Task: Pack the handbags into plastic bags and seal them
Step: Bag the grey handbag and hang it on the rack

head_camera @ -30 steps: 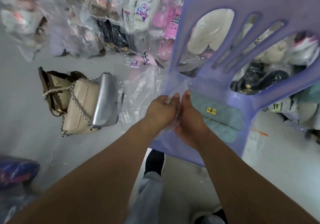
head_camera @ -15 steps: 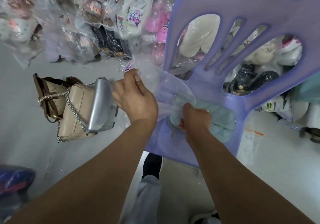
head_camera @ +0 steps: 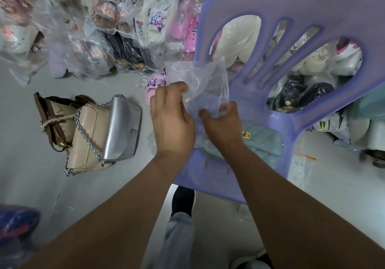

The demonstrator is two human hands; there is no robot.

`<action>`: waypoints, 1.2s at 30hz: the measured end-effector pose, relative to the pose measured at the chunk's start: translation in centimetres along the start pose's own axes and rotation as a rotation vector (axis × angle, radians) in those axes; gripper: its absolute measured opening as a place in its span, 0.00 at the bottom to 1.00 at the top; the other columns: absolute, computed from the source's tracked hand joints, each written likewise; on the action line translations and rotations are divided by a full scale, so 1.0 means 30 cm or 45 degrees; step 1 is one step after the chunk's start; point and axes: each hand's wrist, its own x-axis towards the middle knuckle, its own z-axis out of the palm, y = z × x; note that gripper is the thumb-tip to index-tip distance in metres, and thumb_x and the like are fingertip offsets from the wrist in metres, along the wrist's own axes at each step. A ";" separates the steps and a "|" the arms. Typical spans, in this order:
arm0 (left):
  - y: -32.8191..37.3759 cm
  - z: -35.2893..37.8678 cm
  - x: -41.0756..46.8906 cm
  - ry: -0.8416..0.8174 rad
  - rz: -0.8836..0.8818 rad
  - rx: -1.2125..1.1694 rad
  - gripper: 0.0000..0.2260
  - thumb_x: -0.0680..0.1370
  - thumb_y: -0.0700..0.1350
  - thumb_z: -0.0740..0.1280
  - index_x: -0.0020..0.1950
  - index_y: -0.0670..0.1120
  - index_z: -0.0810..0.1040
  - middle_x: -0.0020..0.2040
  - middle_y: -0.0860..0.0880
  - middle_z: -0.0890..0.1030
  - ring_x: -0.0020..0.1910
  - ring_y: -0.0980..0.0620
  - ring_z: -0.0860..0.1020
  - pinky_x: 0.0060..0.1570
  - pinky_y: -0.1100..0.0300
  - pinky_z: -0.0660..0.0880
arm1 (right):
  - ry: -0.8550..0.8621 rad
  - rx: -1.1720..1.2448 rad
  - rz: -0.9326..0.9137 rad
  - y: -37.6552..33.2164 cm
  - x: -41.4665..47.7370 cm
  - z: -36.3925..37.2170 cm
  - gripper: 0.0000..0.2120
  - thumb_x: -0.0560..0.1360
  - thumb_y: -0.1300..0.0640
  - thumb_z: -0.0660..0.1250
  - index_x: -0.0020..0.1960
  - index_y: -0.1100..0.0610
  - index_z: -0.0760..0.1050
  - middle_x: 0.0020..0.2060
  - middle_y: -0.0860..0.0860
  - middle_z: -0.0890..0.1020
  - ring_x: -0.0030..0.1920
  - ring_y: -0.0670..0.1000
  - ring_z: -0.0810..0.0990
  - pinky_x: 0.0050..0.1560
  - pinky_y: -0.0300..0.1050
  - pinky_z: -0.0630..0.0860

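A clear plastic bag [head_camera: 200, 81] stands crumpled above the seat of a purple plastic chair [head_camera: 256, 110]. My left hand [head_camera: 171, 118] pinches its left edge and my right hand [head_camera: 223, 127] grips its lower right part. Under my right hand a light blue quilted handbag [head_camera: 262, 141] with a gold clasp lies on the seat, partly hidden. On the floor to the left lie a silver handbag [head_camera: 123, 129], a beige chain-strap handbag [head_camera: 87, 141] and a brown-trimmed one [head_camera: 52, 118], stacked against each other.
A heap of plastic-wrapped slippers and shoes [head_camera: 116, 23] fills the back of the floor and shows through the chair back. A pink slipper [head_camera: 153, 89] lies by my left hand. A blue object [head_camera: 16, 223] sits at lower left. My leg [head_camera: 179, 227] stands below the chair.
My hands parted while pulling the bag up from the seat, then came back close together; the right hand rose from the blue handbag and now grips the bag.
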 end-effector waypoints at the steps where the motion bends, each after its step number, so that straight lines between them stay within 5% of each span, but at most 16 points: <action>1: 0.002 -0.003 0.006 0.006 0.013 0.094 0.22 0.68 0.29 0.57 0.55 0.46 0.78 0.52 0.46 0.75 0.50 0.43 0.72 0.49 0.50 0.68 | -0.026 0.148 -0.039 0.000 -0.006 0.000 0.14 0.76 0.44 0.70 0.56 0.50 0.71 0.42 0.43 0.78 0.48 0.50 0.81 0.54 0.50 0.78; 3: -0.001 -0.009 0.012 0.022 0.034 0.292 0.26 0.62 0.29 0.56 0.52 0.50 0.79 0.54 0.47 0.74 0.51 0.45 0.68 0.48 0.56 0.58 | 0.075 0.222 -0.184 0.027 -0.020 -0.025 0.14 0.77 0.44 0.60 0.56 0.49 0.78 0.48 0.44 0.81 0.50 0.47 0.79 0.57 0.45 0.73; 5: -0.013 -0.013 0.014 0.003 0.086 0.412 0.26 0.61 0.30 0.54 0.49 0.52 0.80 0.54 0.48 0.74 0.52 0.46 0.65 0.49 0.58 0.53 | 0.145 -0.170 -0.322 0.091 0.018 -0.084 0.27 0.74 0.45 0.53 0.65 0.53 0.79 0.64 0.53 0.79 0.65 0.53 0.74 0.68 0.48 0.67; 8: -0.039 0.000 0.008 -0.041 0.203 0.548 0.28 0.63 0.36 0.48 0.50 0.54 0.82 0.53 0.50 0.77 0.51 0.46 0.66 0.50 0.58 0.51 | -0.282 -0.994 -0.040 0.150 0.078 -0.160 0.40 0.74 0.45 0.67 0.82 0.44 0.53 0.82 0.55 0.55 0.81 0.62 0.49 0.79 0.63 0.47; 12: -0.064 0.025 -0.013 -0.102 0.229 0.714 0.28 0.66 0.38 0.50 0.56 0.52 0.82 0.53 0.51 0.78 0.51 0.46 0.67 0.50 0.56 0.53 | -0.560 -1.130 0.012 0.145 0.106 -0.189 0.62 0.68 0.41 0.78 0.81 0.41 0.32 0.81 0.54 0.48 0.80 0.65 0.45 0.77 0.70 0.45; 14: -0.080 0.028 -0.022 -0.125 0.152 0.781 0.25 0.69 0.38 0.53 0.61 0.50 0.80 0.57 0.49 0.77 0.52 0.43 0.68 0.49 0.53 0.57 | -0.567 -1.279 0.009 0.129 0.111 -0.195 0.68 0.62 0.37 0.81 0.82 0.46 0.34 0.78 0.59 0.50 0.78 0.68 0.48 0.77 0.70 0.48; 17: -0.096 0.028 -0.034 -0.141 0.071 0.842 0.21 0.74 0.40 0.58 0.66 0.47 0.76 0.61 0.45 0.75 0.53 0.40 0.71 0.50 0.48 0.61 | -0.481 -1.433 -0.012 0.120 0.110 -0.200 0.59 0.55 0.31 0.81 0.75 0.54 0.58 0.71 0.62 0.58 0.74 0.69 0.56 0.75 0.66 0.56; 25: -0.124 0.041 -0.091 -0.230 -0.004 1.008 0.27 0.71 0.38 0.70 0.70 0.47 0.70 0.60 0.43 0.75 0.52 0.39 0.71 0.49 0.44 0.67 | -0.626 -0.962 -0.039 0.152 0.127 -0.249 0.59 0.48 0.33 0.83 0.68 0.49 0.57 0.59 0.52 0.76 0.60 0.61 0.78 0.58 0.61 0.78; 29: -0.161 0.052 -0.139 -0.232 0.033 1.174 0.27 0.69 0.37 0.70 0.68 0.46 0.72 0.55 0.44 0.77 0.49 0.39 0.73 0.48 0.46 0.64 | -0.473 -0.218 -0.102 0.213 0.132 -0.326 0.32 0.57 0.50 0.89 0.57 0.54 0.81 0.46 0.44 0.86 0.44 0.37 0.85 0.41 0.34 0.79; 33: -0.172 0.063 -0.190 -0.260 0.048 1.109 0.26 0.69 0.34 0.68 0.67 0.45 0.74 0.53 0.43 0.78 0.47 0.39 0.72 0.47 0.46 0.65 | -0.261 0.283 -0.064 0.217 0.091 -0.376 0.23 0.64 0.57 0.85 0.56 0.51 0.82 0.47 0.44 0.88 0.47 0.45 0.87 0.40 0.41 0.82; 36: -0.118 0.082 -0.161 -0.240 -0.223 0.920 0.21 0.73 0.40 0.68 0.66 0.47 0.76 0.55 0.43 0.79 0.52 0.38 0.73 0.51 0.45 0.65 | -0.318 0.213 -0.091 0.223 0.081 -0.361 0.34 0.59 0.54 0.87 0.62 0.50 0.79 0.52 0.45 0.87 0.52 0.45 0.86 0.45 0.44 0.84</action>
